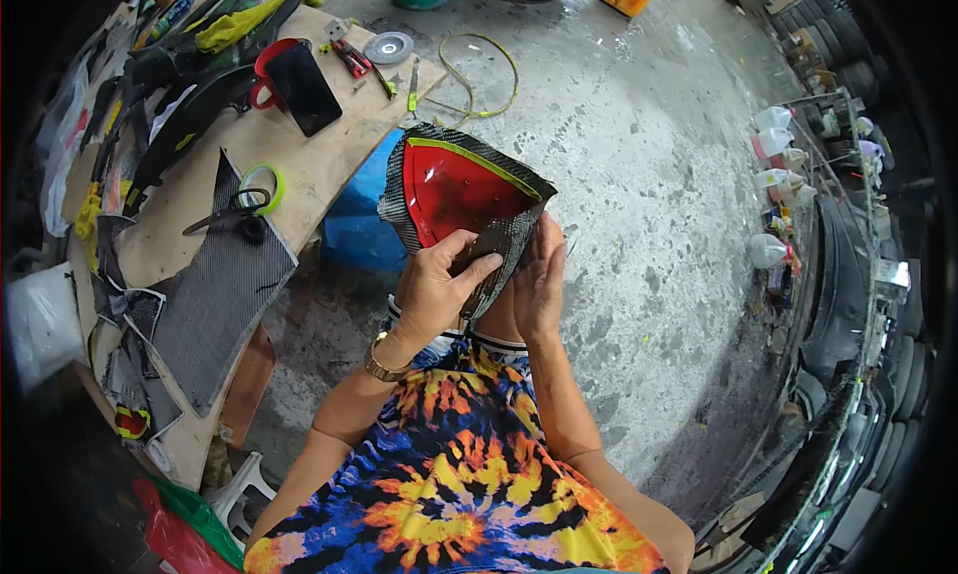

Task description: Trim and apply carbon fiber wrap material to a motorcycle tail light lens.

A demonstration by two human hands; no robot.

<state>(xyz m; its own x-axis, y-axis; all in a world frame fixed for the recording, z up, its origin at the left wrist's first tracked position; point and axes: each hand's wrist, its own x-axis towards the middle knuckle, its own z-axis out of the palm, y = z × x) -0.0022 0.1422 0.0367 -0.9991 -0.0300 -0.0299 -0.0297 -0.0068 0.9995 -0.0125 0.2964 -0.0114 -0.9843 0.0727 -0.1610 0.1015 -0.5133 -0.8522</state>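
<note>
A red moulded piece [459,190] lined round its rim with yellow-green tape and black carbon-weave fabric [398,200] is held up in front of me. My left hand [435,287] grips its lower part, thumb and index finger closed on a dark, shiny fold of the fabric. My right hand [539,289] holds the right edge, fingers together along it, their tips partly hidden. On the wooden workbench [339,165] to the left lie black scissors [225,215], a green tape roll [269,175], a phone [304,85] and a cut sheet of grey carbon fabric [220,324].
Pliers [349,60] and a grinding disc [388,48] lie at the bench's far end. A blue sheet [359,225] sits below the bench edge, a yellow hose [504,105] on the floor beyond. A metal rack [858,304] with jugs [768,255] lines the right.
</note>
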